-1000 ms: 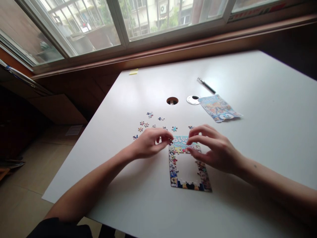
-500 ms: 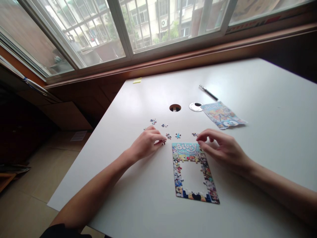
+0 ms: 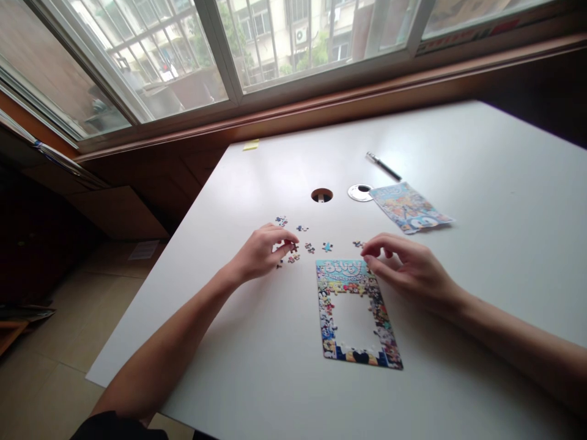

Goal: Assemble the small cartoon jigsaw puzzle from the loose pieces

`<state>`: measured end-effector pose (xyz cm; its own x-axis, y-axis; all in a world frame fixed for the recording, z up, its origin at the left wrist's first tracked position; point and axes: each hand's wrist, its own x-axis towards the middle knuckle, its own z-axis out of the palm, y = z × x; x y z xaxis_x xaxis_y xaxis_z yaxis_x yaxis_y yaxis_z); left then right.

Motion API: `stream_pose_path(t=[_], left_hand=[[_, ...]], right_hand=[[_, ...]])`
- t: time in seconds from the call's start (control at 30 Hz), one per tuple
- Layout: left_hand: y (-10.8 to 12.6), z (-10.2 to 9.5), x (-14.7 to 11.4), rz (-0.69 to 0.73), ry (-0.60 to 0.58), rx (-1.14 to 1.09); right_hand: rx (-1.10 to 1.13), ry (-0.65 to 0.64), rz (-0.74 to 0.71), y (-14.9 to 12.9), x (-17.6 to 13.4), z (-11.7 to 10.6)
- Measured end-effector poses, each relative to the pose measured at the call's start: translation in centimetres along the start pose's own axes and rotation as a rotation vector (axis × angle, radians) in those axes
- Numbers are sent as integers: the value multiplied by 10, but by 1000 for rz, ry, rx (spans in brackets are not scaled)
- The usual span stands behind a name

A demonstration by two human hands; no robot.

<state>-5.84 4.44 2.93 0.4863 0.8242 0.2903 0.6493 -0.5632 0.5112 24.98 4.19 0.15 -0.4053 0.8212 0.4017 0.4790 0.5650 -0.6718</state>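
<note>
My left hand (image 3: 262,252) is beside a loose cluster of jigsaw pieces, its thumb and index finger pinched at a dark puzzle piece (image 3: 295,249). More pieces (image 3: 294,259) lie just below those fingertips, and some are partly hidden by the hand. My right hand (image 3: 408,266) rests over the puzzle's upper right corner, thumb and index tips close together; whatever is between them is too small to make out. One puzzle piece (image 3: 358,244) sits just beyond these fingertips. Between the hands lies the jigsaw puzzle (image 3: 324,311), its border joined around a blank middle.
A blue piece (image 3: 327,247) and other loose pieces (image 3: 281,220) lie above the puzzle. Farther back are a creased picture sheet (image 3: 410,208), a pen (image 3: 384,165), a round hole (image 3: 321,195) and a metal ring cover (image 3: 360,192). A yellow sticker (image 3: 251,145) marks the white table's (image 3: 486,183) far edge.
My left hand has shifted up and to the left, uncovering pieces near its fingertips. My right hand has stayed almost in place. The whole view has drifted slightly.
</note>
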Motion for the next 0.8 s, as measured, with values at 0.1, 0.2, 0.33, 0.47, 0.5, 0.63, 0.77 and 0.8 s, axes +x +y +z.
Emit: stream_pose_path(t=[0.1, 0.2, 0.33, 0.47, 0.5, 0.63, 0.77, 0.8], left_hand=[[-3, -3, 1, -41, 54, 1], [-7, 4, 1, -35, 118, 31], [-10, 17, -1, -26, 140, 73], [-12, 19, -1, -14, 147, 117], [-12, 17, -1, -13, 163, 131], [-12, 0, 1, -41, 207, 149], [-8, -15, 0, -25, -2, 149], [-6, -16, -1, -9, -62, 159]], right_hand=[[7, 0, -2, -1, 0, 0], [12, 3, -7, -2, 1, 0], [14, 1, -15, -2, 1, 0], [11, -2, -14, -1, 0, 0], [12, -4, -9, -1, 0, 0], [22, -7, 13, 0, 0, 1], [28, -13, 18, -1, -1, 1], [27, -14, 18, -1, -1, 1]])
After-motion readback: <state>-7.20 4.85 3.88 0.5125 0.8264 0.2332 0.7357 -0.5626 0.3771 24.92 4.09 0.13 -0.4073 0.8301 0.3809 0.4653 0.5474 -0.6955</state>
